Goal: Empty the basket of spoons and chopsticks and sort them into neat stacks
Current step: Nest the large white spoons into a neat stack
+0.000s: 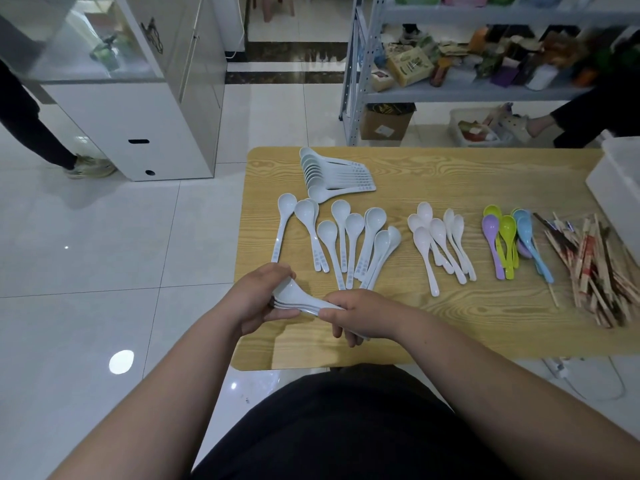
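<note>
Both hands hold a small nested stack of pale blue spoons (pixel 298 301) above the table's near left corner. My left hand (pixel 258 297) grips the bowl end, my right hand (pixel 360 315) grips the handles. Several loose pale blue spoons (pixel 346 237) lie spread just beyond. A neat nested stack of the same spoons (pixel 332 174) sits at the far left. Further right lie white spoons (pixel 440 240), coloured spoons (pixel 512 240) and a heap of chopsticks (pixel 595 268).
The wooden table (pixel 433 327) ends just left of my hands, with tiled floor beyond. A white plastic basket (pixel 620 188) sits at the table's right edge. A metal shelf (pixel 467 91) and a white cabinet (pixel 145 126) stand behind. Other people's legs show at both sides.
</note>
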